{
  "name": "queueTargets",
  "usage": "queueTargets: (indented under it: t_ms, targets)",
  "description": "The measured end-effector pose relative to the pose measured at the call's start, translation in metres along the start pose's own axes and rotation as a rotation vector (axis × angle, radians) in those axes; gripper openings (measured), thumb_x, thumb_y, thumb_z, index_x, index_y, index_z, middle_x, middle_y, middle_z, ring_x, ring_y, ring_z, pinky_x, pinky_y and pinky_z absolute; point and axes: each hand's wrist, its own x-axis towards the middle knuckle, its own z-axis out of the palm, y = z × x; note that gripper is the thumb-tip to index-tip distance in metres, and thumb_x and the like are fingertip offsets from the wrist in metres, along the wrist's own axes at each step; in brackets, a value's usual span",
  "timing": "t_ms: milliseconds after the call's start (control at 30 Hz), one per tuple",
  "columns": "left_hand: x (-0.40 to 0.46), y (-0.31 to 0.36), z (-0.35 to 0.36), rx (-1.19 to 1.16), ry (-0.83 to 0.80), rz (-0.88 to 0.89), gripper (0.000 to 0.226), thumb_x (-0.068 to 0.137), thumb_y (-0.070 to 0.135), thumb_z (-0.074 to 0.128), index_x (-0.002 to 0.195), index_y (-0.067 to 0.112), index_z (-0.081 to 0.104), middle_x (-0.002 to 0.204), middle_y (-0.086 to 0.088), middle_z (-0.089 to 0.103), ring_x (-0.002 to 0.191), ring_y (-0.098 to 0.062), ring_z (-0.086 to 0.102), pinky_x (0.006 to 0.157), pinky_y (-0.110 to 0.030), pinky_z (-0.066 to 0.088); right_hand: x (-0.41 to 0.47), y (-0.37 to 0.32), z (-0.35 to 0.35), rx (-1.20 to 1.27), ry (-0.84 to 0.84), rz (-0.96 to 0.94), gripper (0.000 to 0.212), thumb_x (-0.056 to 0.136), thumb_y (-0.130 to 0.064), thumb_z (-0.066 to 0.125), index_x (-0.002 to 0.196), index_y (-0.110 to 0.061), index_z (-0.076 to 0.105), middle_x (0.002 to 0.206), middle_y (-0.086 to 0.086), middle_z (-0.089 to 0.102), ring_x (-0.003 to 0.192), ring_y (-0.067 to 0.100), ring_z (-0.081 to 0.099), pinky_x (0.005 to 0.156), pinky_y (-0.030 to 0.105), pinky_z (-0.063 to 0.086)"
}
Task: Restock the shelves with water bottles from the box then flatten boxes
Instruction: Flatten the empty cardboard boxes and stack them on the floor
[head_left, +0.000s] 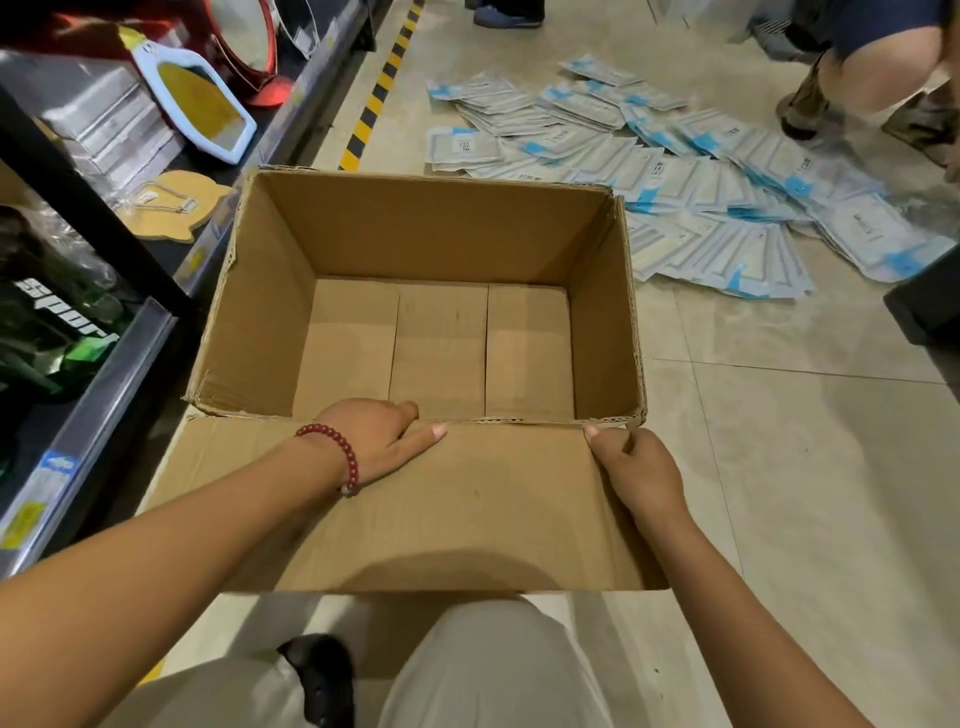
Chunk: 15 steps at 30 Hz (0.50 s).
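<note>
at the far left runs a dark metal shelf (111, 364), its lower level holding green packaging printed with white letters, its upper level carrying stacked silver boxes (111, 130), a light blue framed mirror (200, 101) lying tilted, and a tan cat-shaped board (179, 202) near the shelf edge. a yellow and black striped line (382, 88) runs along the floor beside the shelf.

the left hand (376, 441), with a red bead bracelet (337, 454) on its wrist, rests on the near rim of the cardboard box (441, 249); its fingers curl over the rim down into the box while the thumb lies flat along the fold of the near flap (415, 509), so it grips the box edge. the box stands open on the tiled floor (805, 467) just beside the shelf, with nothing inside it, the bottom panels bare. its near flap is folded out toward the person and lies almost level above pale trousers and a dark shoe.

the right hand (641, 470) is at the near right corner of the box, fingers curled and pinching the flap's edge where it meets the corner.

beyond the box to the right, many white and blue flat packets (701, 176) lie spread in overlapping piles on the floor. at the top right another person's legs and boots stand next to the packets.
</note>
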Motion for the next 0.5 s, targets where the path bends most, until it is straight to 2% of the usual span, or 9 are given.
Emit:
queueTargets:
  t_ms: [100,167,233,333,400,433,500]
  targets:
    - [0.000,0.000,0.001,-0.036,-0.086,-0.006,0.066,0.090,0.067,0.011,0.113,0.019,0.050,0.093,-0.004,0.066,0.085,-0.019,0.061,0.077,-0.034,0.050,0.003,-0.007,-0.014,-0.086,-0.100,0.065,0.042,0.087,-0.049,0.060,0.076,-0.008,0.053,0.072,0.002,0.055,0.068,0.018,0.053,0.055,0.029,0.035]
    - [-0.003,0.001,0.005,-0.049,-0.128,0.003,0.069,0.089,0.068,0.011,0.121,0.019,0.048,0.102,-0.004,0.066,0.091,-0.019,0.061,0.081,-0.034,0.049,0.000,-0.011,-0.021,-0.162,-0.182,0.090,0.040,0.087,-0.049,0.060,0.082,-0.009,0.057,0.076,0.002,0.058,0.069,0.017,0.054,0.057,0.029,0.038]
    - [-0.008,0.004,0.013,-0.053,-0.140,0.020,0.070,0.089,0.068,0.013,0.127,0.019,0.045,0.113,-0.004,0.064,0.098,-0.019,0.060,0.086,-0.036,0.049,-0.007,-0.017,-0.026,-0.374,-0.202,0.098,0.040,0.085,-0.055,0.057,0.088,-0.015,0.059,0.083,0.000,0.060,0.075,0.017,0.056,0.060,0.028,0.042]
    - [-0.017,0.005,0.024,-0.072,-0.130,0.038,0.081,0.083,0.075,0.007,0.129,0.021,0.045,0.119,-0.002,0.061,0.101,-0.017,0.058,0.089,-0.038,0.049,-0.025,-0.030,-0.031,-0.795,0.040,-0.032,0.038,0.088,-0.054,0.053,0.087,-0.016,0.055,0.082,-0.001,0.055,0.071,0.018,0.051,0.053,0.025,0.034]
    - [-0.023,0.006,0.029,-0.089,-0.146,0.056,0.093,0.075,0.080,-0.001,0.131,0.020,0.044,0.123,-0.003,0.059,0.106,-0.018,0.056,0.092,-0.039,0.048,-0.033,-0.042,-0.031,-0.809,0.224,-0.178,0.039,0.090,-0.048,0.055,0.101,-0.011,0.054,0.096,0.007,0.056,0.083,0.025,0.055,0.057,0.029,0.035]
    - [-0.026,0.008,0.032,-0.097,-0.177,0.060,0.091,0.078,0.078,0.001,0.134,0.019,0.042,0.129,-0.005,0.056,0.112,-0.019,0.054,0.096,-0.039,0.045,-0.032,-0.047,-0.031,-0.759,0.294,-0.228,0.044,0.089,-0.046,0.058,0.110,-0.008,0.051,0.106,0.013,0.055,0.094,0.029,0.054,0.062,0.032,0.039]
    - [-0.032,0.014,0.042,-0.101,-0.254,0.068,0.075,0.090,0.066,0.010,0.145,0.018,0.030,0.147,-0.006,0.039,0.132,-0.021,0.039,0.109,-0.037,0.033,-0.018,-0.052,-0.027,-0.654,0.369,-0.245,0.070,0.085,-0.043,0.065,0.136,-0.004,0.036,0.132,0.022,0.045,0.119,0.037,0.045,0.083,0.045,0.044]
